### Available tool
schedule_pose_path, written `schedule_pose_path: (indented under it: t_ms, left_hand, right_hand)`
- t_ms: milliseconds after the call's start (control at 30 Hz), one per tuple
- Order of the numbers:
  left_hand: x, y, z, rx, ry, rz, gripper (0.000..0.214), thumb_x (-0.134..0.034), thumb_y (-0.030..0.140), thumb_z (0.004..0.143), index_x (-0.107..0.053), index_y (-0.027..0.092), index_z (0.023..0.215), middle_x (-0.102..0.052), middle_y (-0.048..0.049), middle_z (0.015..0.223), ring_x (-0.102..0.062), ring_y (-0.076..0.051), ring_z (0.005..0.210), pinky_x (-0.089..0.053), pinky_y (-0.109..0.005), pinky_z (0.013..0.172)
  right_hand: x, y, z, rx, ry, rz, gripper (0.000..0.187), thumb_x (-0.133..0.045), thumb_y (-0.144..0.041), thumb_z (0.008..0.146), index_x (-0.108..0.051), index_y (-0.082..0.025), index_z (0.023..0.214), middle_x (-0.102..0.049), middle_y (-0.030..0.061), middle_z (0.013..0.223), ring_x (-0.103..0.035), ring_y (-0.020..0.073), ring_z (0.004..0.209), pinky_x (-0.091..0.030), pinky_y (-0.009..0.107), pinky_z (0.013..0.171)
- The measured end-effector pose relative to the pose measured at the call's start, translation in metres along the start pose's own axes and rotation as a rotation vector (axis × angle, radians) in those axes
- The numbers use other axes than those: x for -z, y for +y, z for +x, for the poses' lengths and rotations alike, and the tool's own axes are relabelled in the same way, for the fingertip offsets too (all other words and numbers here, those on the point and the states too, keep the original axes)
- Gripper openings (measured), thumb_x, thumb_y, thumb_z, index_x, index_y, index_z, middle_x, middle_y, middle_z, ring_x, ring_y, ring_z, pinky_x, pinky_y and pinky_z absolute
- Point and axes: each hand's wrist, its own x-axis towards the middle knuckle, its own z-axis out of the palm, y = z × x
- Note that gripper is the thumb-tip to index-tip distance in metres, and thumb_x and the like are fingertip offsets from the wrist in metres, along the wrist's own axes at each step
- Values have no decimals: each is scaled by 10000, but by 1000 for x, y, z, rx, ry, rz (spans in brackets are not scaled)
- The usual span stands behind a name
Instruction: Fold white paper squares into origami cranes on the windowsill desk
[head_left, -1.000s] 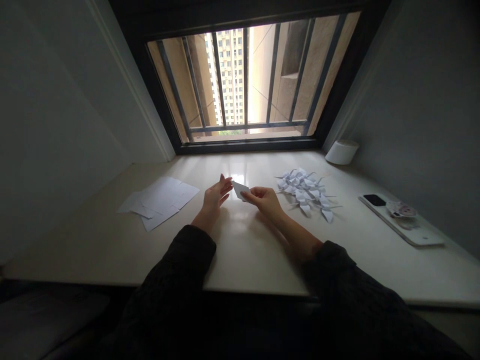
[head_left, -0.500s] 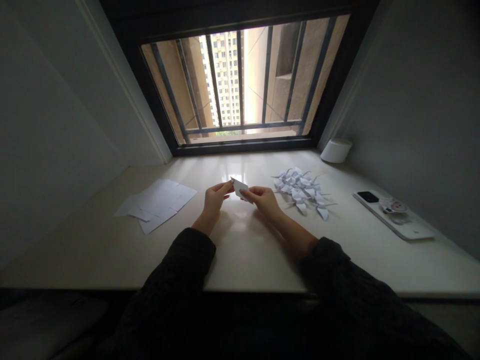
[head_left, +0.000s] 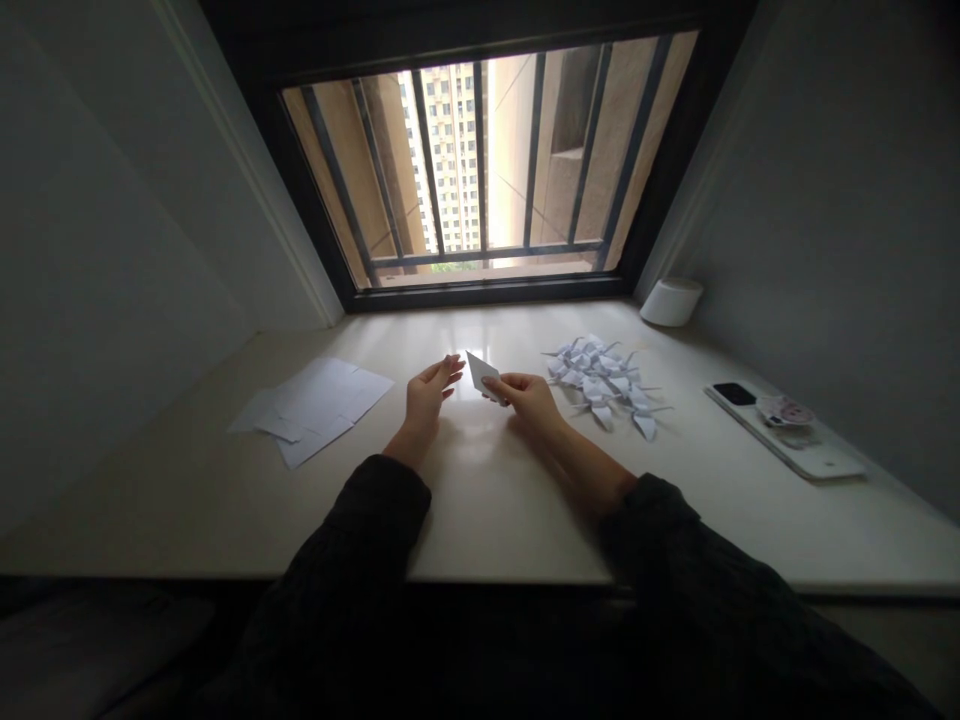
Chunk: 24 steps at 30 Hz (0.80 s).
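Note:
A small white folded paper (head_left: 481, 373), pointed at its upper left end, is pinched in my right hand (head_left: 526, 397) above the sill. My left hand (head_left: 429, 392) is just to the left of the paper, apart from it, with its fingers loosely extended and nothing seen in them. To the right of my right hand lies a pile of white folded paper cranes (head_left: 596, 378). Off to the left of my left hand, several loose white paper sheets (head_left: 326, 400) overlap flat on the surface.
The pale glossy sill (head_left: 495, 520) runs up to a dark-framed window (head_left: 487, 292) with bars outside. A phone (head_left: 795, 435) with a round sticker-like attachment lies at the right. A white cylindrical object (head_left: 671, 302) stands in the back right corner.
My left hand has let go of the paper's upper left end and moved slightly left. My right hand keeps hold of the folded paper.

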Motion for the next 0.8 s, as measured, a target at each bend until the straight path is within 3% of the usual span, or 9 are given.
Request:
schedule_pose_path:
  t_ms: [100,200,500,800]
  left_hand:
    - [-5,-5,-4,2,-112,70,470,-681,576,659,-726,192,927,-711,-103,954,-626,-240,928,-424,-339,777]
    - [-10,-5,-9,-43,-142,132,428,-714,556,629,-742,182,835,-712,-82,837,-621,-221,839,-430,-328,753]
    - [-9,0,-8,-25,56,11,406,-741,519,599,-734,174,814,-700,-79,876,-606,-199,835,-429,-296,714]
    - [-9,1,-8,19,101,-51,428,-751,510,584,-731,177,853,-692,-87,975,-600,-212,906,-413,-290,725]
  right_hand:
    - [1,2,2,-7,11,1,396,-743,-515,574,-728,-136,689,-668,54,605,-523,124,550,-380,263,547]
    - [0,3,2,-12,13,-7,405,-759,-516,549,-734,-138,692,-665,42,596,-513,117,535,-374,259,536]
    - [-2,-2,-3,-7,-64,-104,388,-718,-505,630,-759,-148,778,-723,84,692,-595,153,634,-421,257,574]
    - [-4,-5,-5,57,-91,-96,353,-738,-480,621,-748,-148,738,-718,75,654,-616,158,620,-453,273,606]
